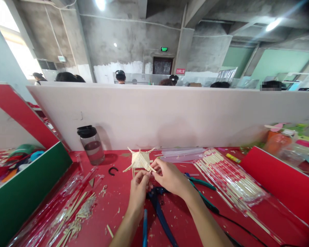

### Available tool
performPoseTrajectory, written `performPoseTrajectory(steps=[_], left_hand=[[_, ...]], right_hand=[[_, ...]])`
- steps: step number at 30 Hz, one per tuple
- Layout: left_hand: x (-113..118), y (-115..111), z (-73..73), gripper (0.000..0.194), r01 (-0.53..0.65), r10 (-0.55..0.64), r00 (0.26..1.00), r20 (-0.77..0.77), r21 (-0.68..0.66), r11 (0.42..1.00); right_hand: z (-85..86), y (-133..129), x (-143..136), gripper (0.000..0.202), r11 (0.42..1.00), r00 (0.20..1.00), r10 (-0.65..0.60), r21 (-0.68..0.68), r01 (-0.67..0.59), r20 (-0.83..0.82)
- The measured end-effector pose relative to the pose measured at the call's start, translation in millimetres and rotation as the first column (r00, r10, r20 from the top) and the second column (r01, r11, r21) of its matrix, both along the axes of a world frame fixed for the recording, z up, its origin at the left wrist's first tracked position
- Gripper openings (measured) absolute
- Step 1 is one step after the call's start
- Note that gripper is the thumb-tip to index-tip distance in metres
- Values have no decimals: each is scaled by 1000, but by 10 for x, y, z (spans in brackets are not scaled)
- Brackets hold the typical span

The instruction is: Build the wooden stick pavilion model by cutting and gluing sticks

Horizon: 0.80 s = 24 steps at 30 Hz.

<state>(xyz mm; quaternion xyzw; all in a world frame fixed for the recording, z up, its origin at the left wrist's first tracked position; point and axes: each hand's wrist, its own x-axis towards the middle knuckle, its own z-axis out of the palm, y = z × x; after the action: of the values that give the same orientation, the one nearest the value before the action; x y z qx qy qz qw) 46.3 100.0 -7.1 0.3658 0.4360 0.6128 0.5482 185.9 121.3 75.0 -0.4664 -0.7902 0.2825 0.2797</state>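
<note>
A small pavilion model (140, 160) made of thin wooden sticks, with a sloped roof and flared corners, stands on the red tabletop. My right hand (171, 176) is closed, its thumb and fingers pinching at the model's front right roof corner. Just below that corner, the fingertips of my left hand (139, 187) are pressed together; what they hold is hidden. Under and between my hands lies a dark blue hand tool (158, 206) with long handles, its jaws partly covered. Beside my left forearm is a blue pen-like stick (145, 226).
Green-handled pliers (206, 197) and packs of wooden sticks (229, 175) lie to the right. Cut stick scraps (79, 212), plastic wrappers and a dark open ring (113, 171) are left. A water bottle (92, 147) stands by the white partition (134, 116). Green and red panels flank the table.
</note>
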Motion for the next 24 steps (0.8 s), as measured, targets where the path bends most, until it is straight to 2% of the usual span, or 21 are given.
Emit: performPoseTrajectory(steps=[8,14,24], left_hand=[[6,-16,16,30,3,-2,1000,12,-6,1000],[0,12,44,35,-16,16,997,-70,-7,1000],[66,-7,64,37,-126,127,988,-93,13,992]], right_hand=[[-5,10,-10,13,1000,1000,-8,-1,8,8],[-25,14,-7,14,1000,1000,-11,1,11,17],[-10,9,-16,13,1000,1000,-11,15,11,18]])
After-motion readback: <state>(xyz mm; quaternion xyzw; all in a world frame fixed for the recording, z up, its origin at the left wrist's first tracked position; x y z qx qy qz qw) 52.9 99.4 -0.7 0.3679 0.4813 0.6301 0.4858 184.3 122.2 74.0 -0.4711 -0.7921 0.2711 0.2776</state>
